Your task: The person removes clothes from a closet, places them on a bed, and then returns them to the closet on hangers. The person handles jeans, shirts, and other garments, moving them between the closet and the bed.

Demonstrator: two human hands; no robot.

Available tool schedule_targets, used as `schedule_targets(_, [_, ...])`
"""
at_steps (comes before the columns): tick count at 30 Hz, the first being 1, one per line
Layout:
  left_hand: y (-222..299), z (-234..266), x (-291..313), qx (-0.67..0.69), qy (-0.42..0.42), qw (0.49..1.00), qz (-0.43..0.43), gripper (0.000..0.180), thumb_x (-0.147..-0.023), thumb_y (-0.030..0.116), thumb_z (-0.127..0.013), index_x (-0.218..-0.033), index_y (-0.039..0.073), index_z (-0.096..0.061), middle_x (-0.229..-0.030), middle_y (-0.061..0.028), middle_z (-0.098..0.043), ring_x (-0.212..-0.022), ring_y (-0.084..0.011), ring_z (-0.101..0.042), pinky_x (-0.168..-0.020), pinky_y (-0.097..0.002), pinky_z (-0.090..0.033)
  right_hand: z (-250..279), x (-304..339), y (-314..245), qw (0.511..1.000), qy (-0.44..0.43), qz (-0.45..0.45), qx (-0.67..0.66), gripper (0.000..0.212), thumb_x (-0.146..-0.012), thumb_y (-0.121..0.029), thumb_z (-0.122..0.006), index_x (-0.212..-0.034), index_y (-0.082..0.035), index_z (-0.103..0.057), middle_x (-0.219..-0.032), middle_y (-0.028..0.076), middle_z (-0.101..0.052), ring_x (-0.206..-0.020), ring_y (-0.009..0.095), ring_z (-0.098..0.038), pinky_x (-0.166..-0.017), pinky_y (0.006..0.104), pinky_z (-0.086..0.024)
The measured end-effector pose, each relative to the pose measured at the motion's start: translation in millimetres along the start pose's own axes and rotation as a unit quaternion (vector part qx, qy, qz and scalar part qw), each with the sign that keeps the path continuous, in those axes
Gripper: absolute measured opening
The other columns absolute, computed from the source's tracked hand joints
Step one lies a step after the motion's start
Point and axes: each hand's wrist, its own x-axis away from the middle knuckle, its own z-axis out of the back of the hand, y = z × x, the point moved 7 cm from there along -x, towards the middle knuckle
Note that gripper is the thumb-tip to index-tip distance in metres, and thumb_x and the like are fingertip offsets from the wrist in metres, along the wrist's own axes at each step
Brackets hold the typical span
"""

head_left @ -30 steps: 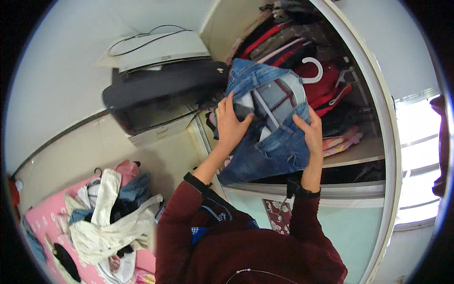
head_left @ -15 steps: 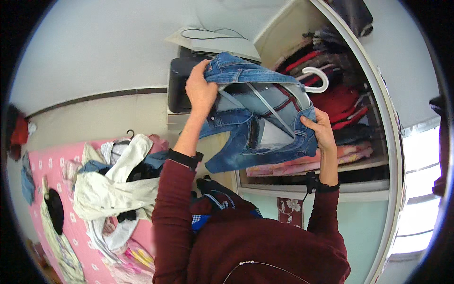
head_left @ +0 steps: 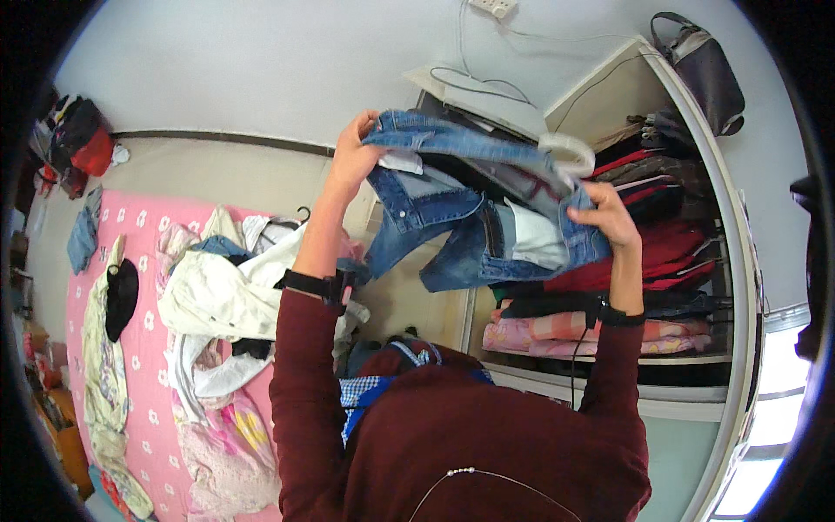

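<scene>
A pair of blue denim jeans (head_left: 422, 209) is held up in front of me, its waist spread wide. My left hand (head_left: 352, 161) is closed on the waistband at the left end. At the other end my right hand (head_left: 611, 216) grips the waistband, with the thumb on the near side. White pocket lining (head_left: 537, 235) shows below the open fly. A white hanger (head_left: 570, 152), smeared by motion, sticks out past the waistband near my right hand. How the hanger sits inside the jeans is mostly hidden.
An open wardrobe (head_left: 729, 200) on the right holds hanging clothes and folded pink fabric (head_left: 600, 335). A dark bag (head_left: 709, 78) is beyond its frame. On the left, a pink flowered bed (head_left: 156, 374) bears heaped clothes, with a white garment (head_left: 213, 296) on top.
The view has turned, so the wardrobe and bed sit differently in it. The jeans' waist opening looks narrower and the hanger is now blurred. Both hands still grip the waistband.
</scene>
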Motion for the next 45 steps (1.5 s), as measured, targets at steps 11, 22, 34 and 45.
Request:
schedule_targets(11, [29, 4, 11, -0.158, 0.037, 0.986, -0.048, 0.027, -0.081, 0.015, -0.078, -0.101, 0.004, -0.063, -0.086, -0.0083, -0.068, -0.081, -0.0174, -0.063, -0.075, -0.0316, -0.049, -36, -50, -59, 0.891, 0.356, 0.119, 0.255, 0.037, -0.087, -0.022, -0.079, -0.115, -0.003, -0.066, -0.098, 0.016, -0.072, -0.087, 0.018, -0.067, -0.083, 0.0309, -0.051])
schedule_targets(22, [22, 9, 20, -0.074, -0.067, 0.993, 0.058, 0.021, -0.077, 0.002, -0.066, -0.097, 0.008, -0.065, -0.081, 0.0054, -0.057, -0.076, -0.0063, -0.05, -0.067, -0.0249, -0.039, -15, -38, -45, 0.909, 0.294, 0.122, 0.271, 0.025, -0.084, -0.015, -0.08, -0.093, 0.003, -0.066, -0.078, 0.018, -0.067, -0.064, 0.027, -0.067, -0.062, 0.0348, -0.05])
schedule_targets(34, [0, -20, 56, 0.298, -0.256, 0.903, 0.176, 0.078, -0.065, -0.007, -0.072, -0.14, -0.002, -0.052, -0.125, -0.0109, -0.067, -0.112, -0.0211, -0.066, -0.098, -0.0324, -0.052, 4, -53, 3, 0.918, 0.296, 0.171, 0.2, 0.028, -0.078, -0.007, -0.073, -0.101, -0.003, -0.059, -0.079, 0.015, -0.063, -0.076, 0.03, -0.067, -0.072, 0.0357, -0.05])
schedule_targets(45, [-7, -18, 62, 0.348, -0.18, 0.899, 0.194, 0.068, -0.066, 0.005, -0.062, -0.133, 0.0, -0.055, -0.122, -0.0154, -0.066, -0.108, -0.0299, -0.066, -0.097, -0.0442, -0.054, -15, -74, 39, 0.954, 0.227, 0.132, 0.145, 0.028, -0.085, -0.016, -0.073, -0.102, 0.002, -0.059, -0.082, 0.015, -0.066, -0.078, 0.024, -0.067, -0.073, 0.0345, -0.05])
